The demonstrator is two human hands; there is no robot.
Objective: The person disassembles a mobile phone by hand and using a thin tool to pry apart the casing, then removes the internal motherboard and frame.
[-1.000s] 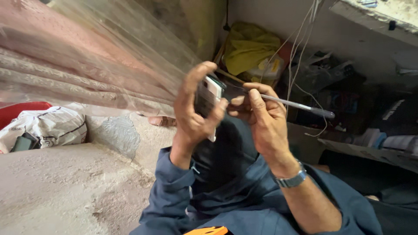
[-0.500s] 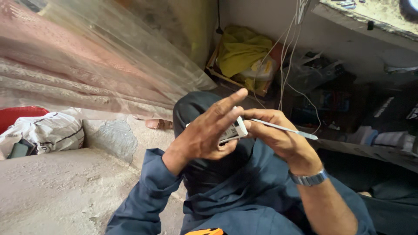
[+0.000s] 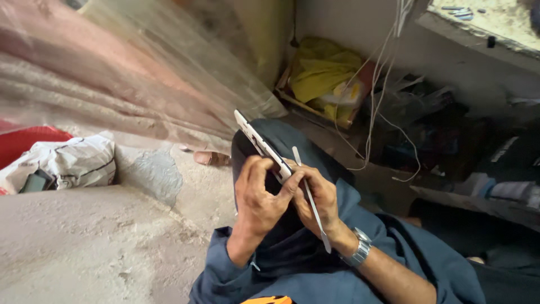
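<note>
Both hands on the thin white flat device (image 3: 260, 144)!
My left hand (image 3: 259, 194) pinches its near edge, fingers curled tight; my right hand (image 3: 318, 200) clamps a slim white-handled tool (image 3: 310, 198).

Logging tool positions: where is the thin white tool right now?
Head view, centre: the thin white tool lies in the right hand, beside the white flat device held by the left hand.

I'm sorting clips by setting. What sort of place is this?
Probably a cramped, informal repair corner: white cables hang by a cluttered shelf, the floor is rough concrete, and both hands work on a thin white device with a slim tool.
</note>
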